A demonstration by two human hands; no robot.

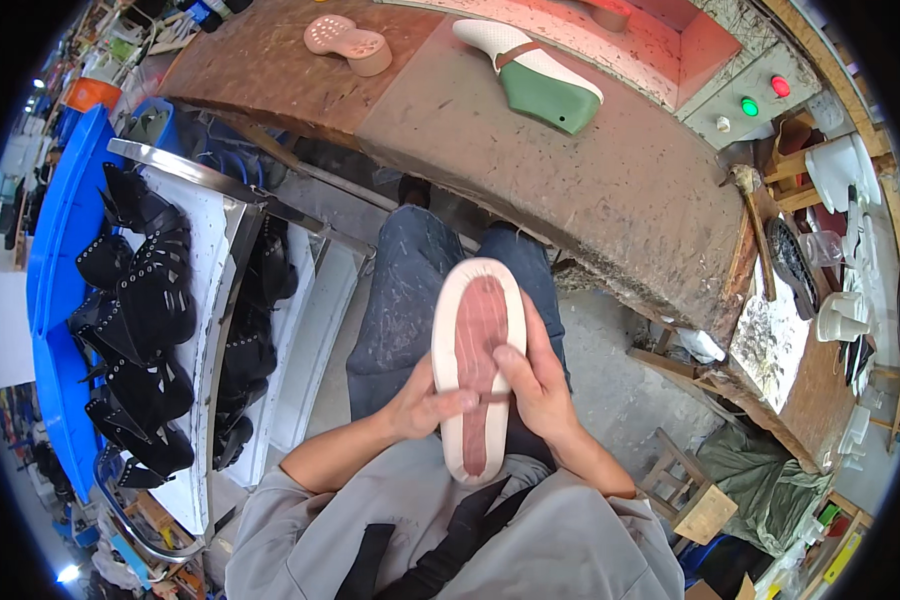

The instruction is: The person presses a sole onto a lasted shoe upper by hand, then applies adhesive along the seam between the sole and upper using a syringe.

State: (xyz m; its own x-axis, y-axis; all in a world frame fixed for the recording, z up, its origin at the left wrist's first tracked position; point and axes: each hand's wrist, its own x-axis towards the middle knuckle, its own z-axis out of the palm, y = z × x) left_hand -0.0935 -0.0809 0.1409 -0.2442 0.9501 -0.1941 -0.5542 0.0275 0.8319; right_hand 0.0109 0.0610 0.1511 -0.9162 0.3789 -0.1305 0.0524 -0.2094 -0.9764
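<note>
Workbench ahead, shoe lengthwise toward it

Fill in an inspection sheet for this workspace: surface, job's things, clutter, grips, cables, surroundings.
Surface: brown workbench, stained and speckled.
Job's things: pale shoe piece with reddish-brown middle, held over the lap; on the bench, a pinkish sole and a white shoe on a green form.
Clutter: long-handled tool and white cups at the right.
Grips: left grip and right grip both hold the shoe piece, thumbs on top.
Cables: nothing seen for certain.
Surroundings: rack of black shoes at left; wooden stool lower right.
</note>
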